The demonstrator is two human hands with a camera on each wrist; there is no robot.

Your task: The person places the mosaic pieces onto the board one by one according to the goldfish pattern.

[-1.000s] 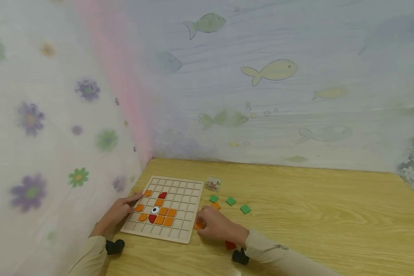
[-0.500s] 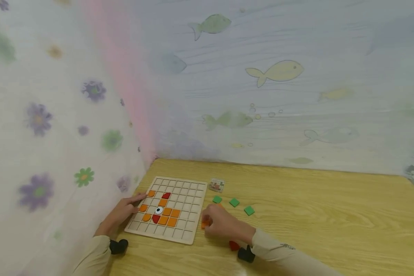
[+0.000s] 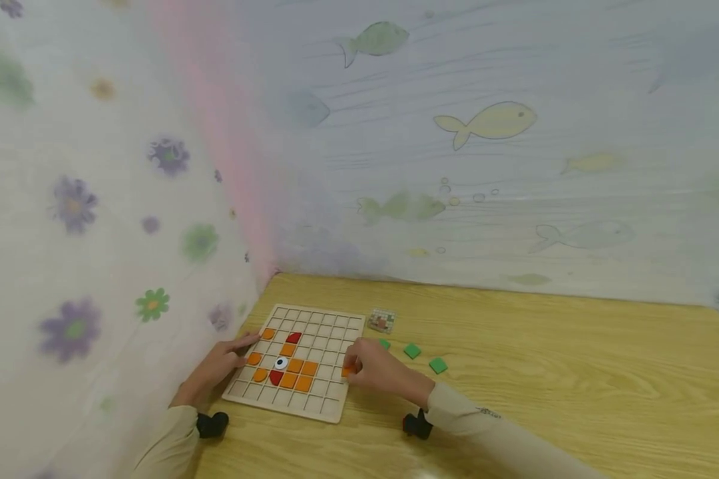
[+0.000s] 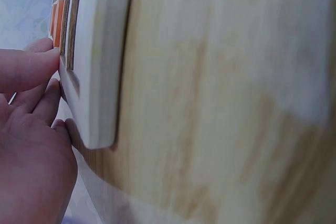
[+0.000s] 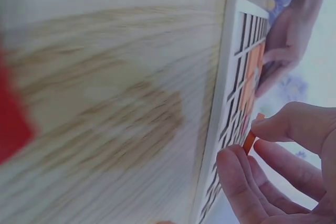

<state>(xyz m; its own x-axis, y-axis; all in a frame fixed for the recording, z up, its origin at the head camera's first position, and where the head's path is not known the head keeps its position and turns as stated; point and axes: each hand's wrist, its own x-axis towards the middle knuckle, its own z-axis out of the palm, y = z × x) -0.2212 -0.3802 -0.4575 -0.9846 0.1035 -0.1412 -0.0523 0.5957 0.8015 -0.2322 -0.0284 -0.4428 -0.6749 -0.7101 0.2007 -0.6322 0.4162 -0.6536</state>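
Observation:
A square wooden grid board [image 3: 326, 346] lies at the table's left side, with orange square and rounded tiles, red rounded tiles [image 3: 294, 338] and a white eye tile [image 3: 281, 363] in its cells. My left hand [image 3: 212, 366] rests against the board's left edge, fingers extended; in the left wrist view the thumb [image 4: 31, 69] touches the edge beside orange tiles. My right hand [image 3: 382, 370] pinches an orange tile [image 5: 250, 142] between thumb and fingers, over the board's right edge. The tile is partly covered by the fingers.
Several green square tiles [image 3: 412, 350] lie right of the board, one partly behind the right hand. A small picture card [image 3: 381, 320] lies by the board's far right corner. A red piece [image 5: 13, 114] is on the table near the right wrist. Printed fabric walls border the table.
My right hand has moved from the table beside the board up and left to its right edge, with an orange tile in its fingers. The left hand stays at the board; the head view shifted slightly.

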